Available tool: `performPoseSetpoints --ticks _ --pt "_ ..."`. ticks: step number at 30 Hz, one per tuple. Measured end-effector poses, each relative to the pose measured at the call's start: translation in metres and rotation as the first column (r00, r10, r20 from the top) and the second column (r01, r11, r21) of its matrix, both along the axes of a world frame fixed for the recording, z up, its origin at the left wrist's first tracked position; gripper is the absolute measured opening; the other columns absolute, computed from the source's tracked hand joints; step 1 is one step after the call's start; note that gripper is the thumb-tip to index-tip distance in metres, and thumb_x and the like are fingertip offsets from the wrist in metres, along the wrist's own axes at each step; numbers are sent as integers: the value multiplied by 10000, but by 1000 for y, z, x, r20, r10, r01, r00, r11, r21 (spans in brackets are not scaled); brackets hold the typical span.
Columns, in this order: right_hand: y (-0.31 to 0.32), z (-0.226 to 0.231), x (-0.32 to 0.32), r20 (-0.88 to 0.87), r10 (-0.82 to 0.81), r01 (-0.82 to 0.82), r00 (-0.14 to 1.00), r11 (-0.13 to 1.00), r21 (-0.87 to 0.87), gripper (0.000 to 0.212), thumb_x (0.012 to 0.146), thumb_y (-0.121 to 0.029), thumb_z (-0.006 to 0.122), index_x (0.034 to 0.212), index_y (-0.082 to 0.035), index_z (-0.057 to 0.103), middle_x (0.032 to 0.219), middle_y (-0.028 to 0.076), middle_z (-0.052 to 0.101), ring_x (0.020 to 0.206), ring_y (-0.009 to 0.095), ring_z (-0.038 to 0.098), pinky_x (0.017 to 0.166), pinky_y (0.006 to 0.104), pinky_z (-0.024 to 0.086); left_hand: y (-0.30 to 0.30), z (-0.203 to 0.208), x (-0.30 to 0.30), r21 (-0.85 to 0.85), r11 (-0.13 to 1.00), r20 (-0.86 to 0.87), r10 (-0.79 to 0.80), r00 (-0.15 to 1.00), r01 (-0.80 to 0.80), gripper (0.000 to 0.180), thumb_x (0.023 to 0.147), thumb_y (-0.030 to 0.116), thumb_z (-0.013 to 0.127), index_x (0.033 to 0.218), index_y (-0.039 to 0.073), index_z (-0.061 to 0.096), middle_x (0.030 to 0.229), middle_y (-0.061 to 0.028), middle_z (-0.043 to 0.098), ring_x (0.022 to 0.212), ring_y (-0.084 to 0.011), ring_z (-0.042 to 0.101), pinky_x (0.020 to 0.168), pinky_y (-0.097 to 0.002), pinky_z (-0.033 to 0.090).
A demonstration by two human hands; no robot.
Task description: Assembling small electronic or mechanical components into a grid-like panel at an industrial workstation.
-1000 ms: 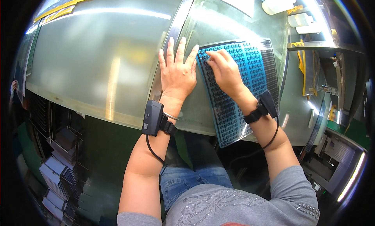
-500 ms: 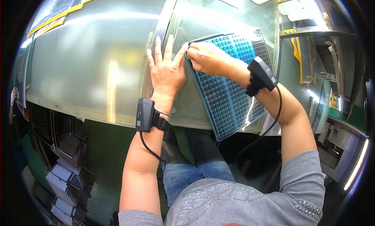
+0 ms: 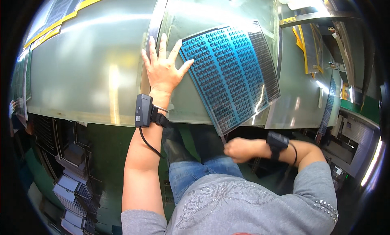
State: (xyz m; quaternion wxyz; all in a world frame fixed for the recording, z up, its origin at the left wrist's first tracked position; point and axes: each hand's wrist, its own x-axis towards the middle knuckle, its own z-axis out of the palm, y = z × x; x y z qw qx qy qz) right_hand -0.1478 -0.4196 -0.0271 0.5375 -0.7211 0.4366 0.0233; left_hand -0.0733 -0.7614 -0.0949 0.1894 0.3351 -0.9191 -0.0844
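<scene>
A blue sheet-like panel (image 3: 222, 66) with rows of dark round patterns lies at a slant on the glass-topped table (image 3: 183, 107). Its right strip is dark and finely patterned, and its near corner juts past the table's front edge. My left hand (image 3: 163, 70) lies spread beside the panel's far left corner, its forefinger and thumb at the panel's edge. Below the near corner, off the table, is my right hand (image 3: 240, 150), closed and slightly blurred. A thin greyish piece shows at its fingertips; what it is I cannot make out. Each wrist wears a black strapped device.
A metal strip (image 3: 156, 21) divides the tabletop into two parts. Yellow-edged clear sheets (image 3: 44, 33) lie at the far left, and another (image 3: 310, 52) at the right. Stacked plates on racks (image 3: 67, 186) stand below at the left. A grey machine (image 3: 349, 131) is at the right.
My right hand has left the panel's far left corner and swung toward me, past the near corner. My left hand stays by the far left corner with its thumb spread wider.
</scene>
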Motion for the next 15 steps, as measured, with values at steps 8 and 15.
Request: performPoseSetpoints --ticks 8,15 --pt "334 57 43 -226 91 124 970 617 777 215 738 -238 684 773 -26 689 775 157 683 730 313 671 655 440 536 3 -4 0 -45 999 20 5 1000 -4 672 822 686 623 1401 352 561 1540 -83 420 1462 -384 266 1141 -642 217" --pt "264 56 18 -403 -824 712 397 -1 703 198 902 -207 547 821 -43 624 690 38 598 626 140 573 579 291 462 25 29 9 45 988 -501 -104 859 146 643 878 512 671 1384 127 573 1458 -176 494 1400 -407 375 1145 -596 258"
